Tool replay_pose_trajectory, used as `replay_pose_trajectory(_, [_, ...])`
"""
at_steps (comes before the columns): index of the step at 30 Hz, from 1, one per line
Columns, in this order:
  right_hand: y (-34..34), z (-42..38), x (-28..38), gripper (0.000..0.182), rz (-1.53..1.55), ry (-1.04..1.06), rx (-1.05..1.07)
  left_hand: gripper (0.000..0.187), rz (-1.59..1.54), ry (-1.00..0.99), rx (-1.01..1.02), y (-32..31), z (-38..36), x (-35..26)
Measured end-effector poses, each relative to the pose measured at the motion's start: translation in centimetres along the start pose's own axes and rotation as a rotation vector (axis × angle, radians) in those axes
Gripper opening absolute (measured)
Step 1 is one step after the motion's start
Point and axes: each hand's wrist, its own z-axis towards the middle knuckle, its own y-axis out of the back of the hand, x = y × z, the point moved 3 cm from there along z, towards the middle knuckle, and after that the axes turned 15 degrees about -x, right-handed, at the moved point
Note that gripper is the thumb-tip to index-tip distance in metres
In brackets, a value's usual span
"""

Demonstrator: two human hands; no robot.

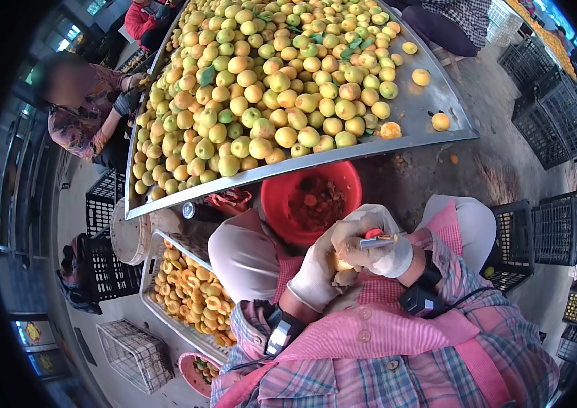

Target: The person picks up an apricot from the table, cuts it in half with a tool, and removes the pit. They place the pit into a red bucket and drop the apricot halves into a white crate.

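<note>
My left hand (pixel 317 272), in a whitish glove, is closed around an apricot (pixel 340 262), mostly hidden by the fingers. Against it, my right hand (pixel 387 253), gloved too, grips a small knife (pixel 378 241) with a red handle and a short metal blade; its exact shape is partly covered. Both hands meet above my lap. Just beyond them a red basin (pixel 276 216) holds dark, wet fruit scraps. Whole apricots (pixel 254 102) are heaped on the metal table (pixel 431 138) in front.
At my left, a white crate (pixel 186 331) holds halved apricots (pixel 193 292). Nearby are a white bucket (pixel 127 234), a wire-like basket (pixel 135 353) and a pink basin (pixel 190 377). Black crates (pixel 550 115) stand at the right. A co-worker (pixel 88 112) sits left of the table.
</note>
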Motion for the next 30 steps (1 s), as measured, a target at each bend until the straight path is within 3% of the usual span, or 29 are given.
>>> replay_pose_trajectory(1, [-0.1,0.0,-0.4,0.015,-0.031,0.113,-0.004,0.056,0.11,-0.134,0.077,-0.2,-0.1,-0.1])
replay_pose_trajectory(2, [0.0,0.0,-0.4,0.015,-0.033,0.112,-0.001,0.056,0.107,-0.135,0.076,-0.3,-0.1,-0.3])
replay_pose_trajectory(4, [0.1,-0.1,-0.3,0.015,0.001,0.101,0.039,0.059,-0.056,0.045,0.063,-0.6,-0.1,-0.3])
replay_pose_trajectory(8, [0.6,0.3,-1.5,0.021,-0.038,0.184,-0.086,0.042,-0.057,0.0,0.083,0.2,0.7,0.0])
replay_pose_trajectory(10, [0.7,1.0,-2.1,0.038,0.724,-0.154,-0.236,0.045,-0.557,0.252,0.225,-0.2,1.1,-1.0])
replay_pose_trajectory(11, [1.0,1.4,-1.6,0.04,0.718,-0.172,-0.374,0.069,-0.196,0.125,0.037,-0.6,0.8,-2.1])
replay_pose_trajectory(12, [1.1,1.6,-1.3,0.04,0.719,-0.166,-0.375,0.069,-0.191,0.122,0.04,-1.0,0.6,-2.4])
replay_pose_trajectory(14, [1.7,1.7,-0.7,0.041,0.708,-0.117,-0.513,0.067,-0.213,0.014,-0.182,-0.6,0.5,-3.0])
replay_pose_trajectory(16, [1.8,1.6,-0.5,0.042,0.738,-0.116,-0.581,0.069,-0.308,0.013,-0.108,-0.3,1.0,-2.7])
replay_pose_trajectory(18, [1.8,1.5,-0.4,0.039,0.502,-0.139,-0.538,0.07,-0.265,-0.196,-0.172,-0.4,1.1,-3.0])
replay_pose_trajectory(20, [1.5,1.5,-0.5,0.032,0.243,-0.335,-0.622,0.069,-0.247,-0.27,-0.203,-0.2,0.6,-3.4])
replay_pose_trajectory(23, [0.7,1.4,-1.6,0.017,0.28,-0.516,-0.599,0.062,-0.214,-0.383,-0.35,0.9,1.3,-2.9])
replay_pose_trajectory(24, [0.6,1.3,-2.6,0.016,0.243,-0.497,-0.503,0.062,-0.207,-0.391,-0.348,1.2,1.6,-2.6])
replay_pose_trajectory(26, [-0.8,0.7,-3.3,0.024,0.231,-0.54,-0.521,0.067,-0.032,-0.563,-0.462,1.8,2.0,-2.8])
replay_pose_trajectory(27, [-1.1,0.6,-3.4,0.033,0.214,-0.637,-0.477,0.069,0.033,-0.657,-0.504,1.7,2.1,-3.1])
replay_pose_trajectory(30, [-1.6,0.5,-5.6,0.035,0.243,-0.666,-0.488,0.065,-0.12,-0.505,-0.33,0.6,1.1,-4.2])
